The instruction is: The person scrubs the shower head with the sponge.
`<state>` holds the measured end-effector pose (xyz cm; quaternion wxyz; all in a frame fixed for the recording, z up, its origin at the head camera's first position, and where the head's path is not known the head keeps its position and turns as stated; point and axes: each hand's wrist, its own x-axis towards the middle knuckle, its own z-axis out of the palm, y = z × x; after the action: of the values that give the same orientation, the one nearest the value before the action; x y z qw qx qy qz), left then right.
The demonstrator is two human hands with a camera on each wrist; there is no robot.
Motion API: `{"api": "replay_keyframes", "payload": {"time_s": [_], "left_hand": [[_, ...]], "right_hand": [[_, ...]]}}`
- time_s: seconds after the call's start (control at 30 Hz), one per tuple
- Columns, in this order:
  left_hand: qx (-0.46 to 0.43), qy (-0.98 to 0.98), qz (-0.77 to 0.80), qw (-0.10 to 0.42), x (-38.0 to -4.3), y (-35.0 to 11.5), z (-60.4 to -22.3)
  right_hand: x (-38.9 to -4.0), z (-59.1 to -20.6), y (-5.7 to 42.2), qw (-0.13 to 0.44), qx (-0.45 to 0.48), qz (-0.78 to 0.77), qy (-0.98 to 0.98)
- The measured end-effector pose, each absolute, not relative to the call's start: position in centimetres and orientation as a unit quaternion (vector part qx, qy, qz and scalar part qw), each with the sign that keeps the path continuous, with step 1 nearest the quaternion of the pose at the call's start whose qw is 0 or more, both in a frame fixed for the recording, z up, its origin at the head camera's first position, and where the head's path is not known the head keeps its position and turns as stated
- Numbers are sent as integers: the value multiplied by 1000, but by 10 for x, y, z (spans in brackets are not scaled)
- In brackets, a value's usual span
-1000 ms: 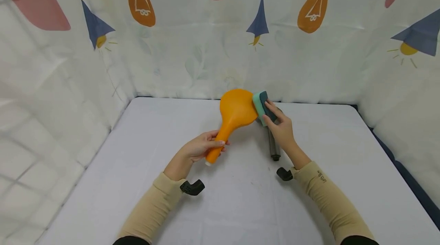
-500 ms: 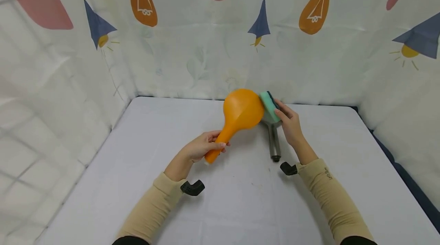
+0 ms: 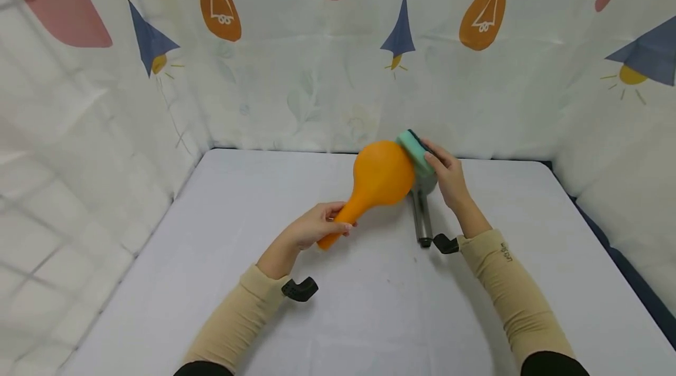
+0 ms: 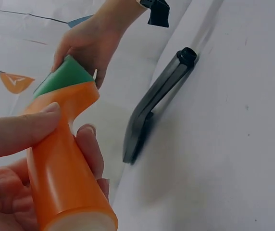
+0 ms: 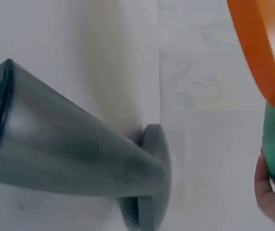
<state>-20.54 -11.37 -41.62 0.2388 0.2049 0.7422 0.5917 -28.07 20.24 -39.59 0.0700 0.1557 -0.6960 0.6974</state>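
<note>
Overall, a pale backdrop [image 3: 338,94], printed with bulbs and lampshades, stands behind a white table [image 3: 369,317]. Over the table extend two arms in tan sleeves [image 3: 517,294]. Next in size is an orange round-headed implement [image 3: 382,173], held above the table near its far edge, tilted, with its head up and to the right and its handle down and to the left. Just beyond its right side, a grey shower-head-shaped item [image 3: 421,217] rests on the table, handle end toward the person; its round head is partly hidden by the objects above it. The left hand [image 3: 314,226] is wrapped around the orange handle, thumb on top and fingers beneath. The right hand [image 3: 451,179] pinches a two-tone green sponge [image 3: 414,150] between thumb and fingers; the sponge's lighter face touches the right edge of the orange head. Smallest are the black wrist pieces [image 3: 300,289], one at each cuff.
</note>
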Motion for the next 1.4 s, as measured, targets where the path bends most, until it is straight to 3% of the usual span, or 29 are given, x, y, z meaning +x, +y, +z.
{"api": "replay_keyframes", "payload": {"time_s": [0.3, 0.57, 0.73, 1.07, 1.4], "left_hand": [[224, 771, 552, 227, -203, -110, -413], [227, 782, 535, 227, -202, -106, -411], [233, 785, 528, 227, -202, -102, -411], [224, 791, 525, 221, -203, -99, -409], [198, 799, 521, 227, -200, -97, -407]], "right_hand": [[-274, -379, 193, 143, 180, 587, -776], [-271, -360, 170, 293, 332, 372, -816], [-260, -352, 150, 347, 422, 222, -807], [-237, -361, 127, 323, 547, 71, -769], [-256, -346, 143, 318, 391, 132, -854]]}}
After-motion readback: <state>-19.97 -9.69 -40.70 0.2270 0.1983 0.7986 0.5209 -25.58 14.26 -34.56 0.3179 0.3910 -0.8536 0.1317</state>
